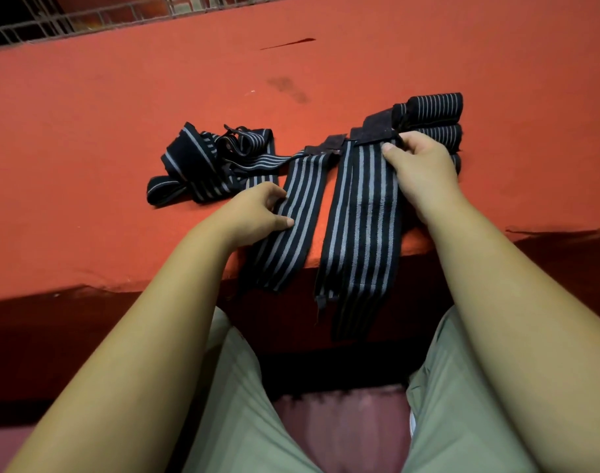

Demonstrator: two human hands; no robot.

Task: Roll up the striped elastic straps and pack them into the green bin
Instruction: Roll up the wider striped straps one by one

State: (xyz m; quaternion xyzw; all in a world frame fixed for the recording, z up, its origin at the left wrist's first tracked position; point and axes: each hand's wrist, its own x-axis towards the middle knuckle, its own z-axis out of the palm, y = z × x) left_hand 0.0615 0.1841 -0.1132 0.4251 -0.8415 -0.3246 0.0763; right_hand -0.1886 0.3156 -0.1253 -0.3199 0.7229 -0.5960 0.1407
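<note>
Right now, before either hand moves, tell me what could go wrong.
1. The left strap and the right strap both hang over the table edge. If the left hand or right hand lets go, either may slide off.
2. The right hand is close beside the rolled straps and could nudge them loose.
3. The tangled pile reaches the left strap's far end, so pulling may drag it along.

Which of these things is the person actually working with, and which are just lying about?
Job: left hand, holding left strap; right hand, gripping right strap; tangled straps; rolled straps.
Lying about: red table; wire grid; dark stain.
</note>
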